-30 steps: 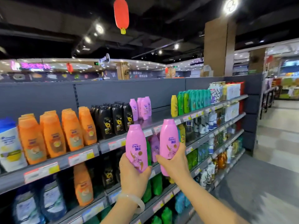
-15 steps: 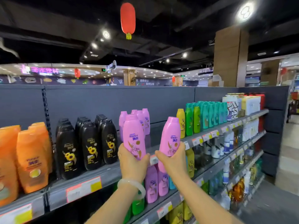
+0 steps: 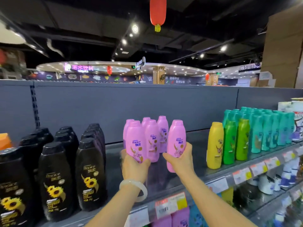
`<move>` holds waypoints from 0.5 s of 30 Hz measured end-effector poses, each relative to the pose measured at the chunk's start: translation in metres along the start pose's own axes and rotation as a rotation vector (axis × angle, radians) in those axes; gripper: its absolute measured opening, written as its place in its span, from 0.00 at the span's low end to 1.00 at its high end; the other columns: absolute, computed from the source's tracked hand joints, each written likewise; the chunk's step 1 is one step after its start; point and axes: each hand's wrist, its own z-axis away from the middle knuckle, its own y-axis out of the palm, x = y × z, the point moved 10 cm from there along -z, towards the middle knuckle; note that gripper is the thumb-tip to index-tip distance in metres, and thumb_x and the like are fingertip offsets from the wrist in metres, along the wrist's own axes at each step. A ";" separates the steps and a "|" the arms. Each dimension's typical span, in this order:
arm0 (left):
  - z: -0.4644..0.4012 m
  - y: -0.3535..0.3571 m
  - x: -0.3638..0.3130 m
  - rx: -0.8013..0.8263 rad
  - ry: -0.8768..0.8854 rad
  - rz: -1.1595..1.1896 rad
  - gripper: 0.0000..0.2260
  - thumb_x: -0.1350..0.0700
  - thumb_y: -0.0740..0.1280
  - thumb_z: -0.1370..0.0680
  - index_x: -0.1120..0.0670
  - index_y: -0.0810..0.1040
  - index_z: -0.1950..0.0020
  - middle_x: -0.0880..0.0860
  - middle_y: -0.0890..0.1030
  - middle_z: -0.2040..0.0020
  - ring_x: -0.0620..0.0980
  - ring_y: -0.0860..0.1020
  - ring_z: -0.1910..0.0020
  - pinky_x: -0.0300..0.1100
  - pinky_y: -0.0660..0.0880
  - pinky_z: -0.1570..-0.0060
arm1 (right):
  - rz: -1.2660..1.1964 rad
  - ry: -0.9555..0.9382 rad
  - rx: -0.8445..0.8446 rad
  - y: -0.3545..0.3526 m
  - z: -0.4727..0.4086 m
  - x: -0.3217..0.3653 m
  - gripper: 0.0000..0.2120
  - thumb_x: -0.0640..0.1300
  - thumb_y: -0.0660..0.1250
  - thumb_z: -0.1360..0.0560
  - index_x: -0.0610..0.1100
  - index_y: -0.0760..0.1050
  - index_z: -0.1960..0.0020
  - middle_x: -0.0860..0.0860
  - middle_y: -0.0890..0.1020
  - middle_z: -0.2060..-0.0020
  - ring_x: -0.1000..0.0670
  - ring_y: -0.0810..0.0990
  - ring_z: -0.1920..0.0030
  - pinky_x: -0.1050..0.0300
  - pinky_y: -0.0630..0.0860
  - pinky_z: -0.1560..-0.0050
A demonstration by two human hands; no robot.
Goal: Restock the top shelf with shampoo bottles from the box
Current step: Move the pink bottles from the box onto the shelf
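Note:
My left hand (image 3: 133,166) grips a pink shampoo bottle (image 3: 135,141) by its lower part, upright, over the top shelf (image 3: 196,176). My right hand (image 3: 180,158) grips a second pink shampoo bottle (image 3: 176,141) beside it, slightly tilted. Both bottles are held above the shelf's bare middle stretch, just in front of several pink bottles (image 3: 153,138) that stand further back on the shelf. A pale bangle (image 3: 134,189) circles my left wrist. The box is not in view.
Black sunflower bottles (image 3: 55,179) fill the shelf to the left. A yellow bottle (image 3: 214,145), green bottles (image 3: 236,141) and teal bottles (image 3: 268,130) stand to the right. Price tags (image 3: 170,204) line the shelf edge; lower shelves hold more bottles. A red lantern (image 3: 157,12) hangs overhead.
I have stepped closer to the shelf. Both hands have carried their pink bottles forward, over the shelf edge and up to the pink bottles standing at the back.

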 end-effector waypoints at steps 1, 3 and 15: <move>-0.006 0.002 0.003 -0.025 -0.008 -0.027 0.25 0.65 0.74 0.35 0.54 0.60 0.50 0.48 0.71 0.60 0.51 0.73 0.58 0.36 0.68 0.65 | -0.009 0.018 0.031 0.006 -0.011 -0.007 0.32 0.36 0.77 0.38 0.47 0.60 0.44 0.49 0.73 0.50 0.50 0.76 0.53 0.60 0.72 0.59; -0.018 0.008 0.010 -0.055 -0.039 -0.048 0.26 0.65 0.74 0.34 0.53 0.59 0.49 0.45 0.69 0.60 0.47 0.71 0.61 0.36 0.68 0.65 | -0.018 0.047 0.092 0.017 -0.030 -0.021 0.32 0.37 0.77 0.37 0.48 0.59 0.43 0.49 0.73 0.49 0.49 0.76 0.51 0.58 0.72 0.57; -0.032 0.015 0.036 -0.077 -0.171 -0.298 0.29 0.59 0.76 0.34 0.58 0.63 0.41 0.59 0.69 0.41 0.58 0.69 0.39 0.55 0.71 0.39 | 0.245 0.035 0.263 0.035 -0.059 -0.051 0.35 0.40 0.79 0.40 0.40 0.61 0.41 0.43 0.71 0.45 0.43 0.74 0.45 0.43 0.78 0.49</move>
